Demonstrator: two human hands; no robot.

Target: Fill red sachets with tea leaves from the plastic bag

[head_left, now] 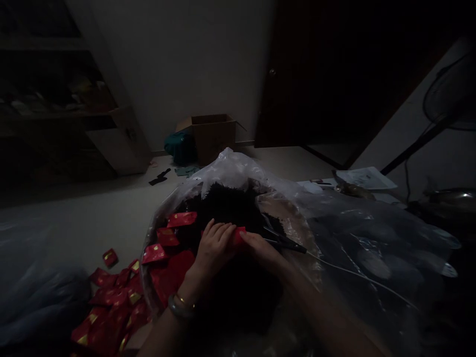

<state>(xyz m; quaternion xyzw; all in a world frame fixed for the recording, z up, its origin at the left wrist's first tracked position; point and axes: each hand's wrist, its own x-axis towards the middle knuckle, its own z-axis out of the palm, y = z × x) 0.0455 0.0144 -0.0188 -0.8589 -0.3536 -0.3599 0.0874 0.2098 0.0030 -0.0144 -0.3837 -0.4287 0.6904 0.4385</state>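
My left hand [214, 246] and my right hand [260, 249] meet over a big clear plastic bag [238, 171] holding a heap of dark loose stuff [226, 203]. Both hands pinch one small red packet [239, 235] between them, fingers closed on it. A dark pointed tool [286, 243], perhaps scissors, lies just right of my right hand; I cannot tell if the hand holds it. More red packets [181, 219] lie inside the bag to the left of my left hand. A bangle sits on my left wrist.
Several red packets [111, 297] are scattered on the pale floor at lower left. A cardboard box [212, 134] stands by the far wall, a shelf unit [111, 134] at left, a fan [453, 94] at right, crumpled clear plastic [375, 243] to my right.
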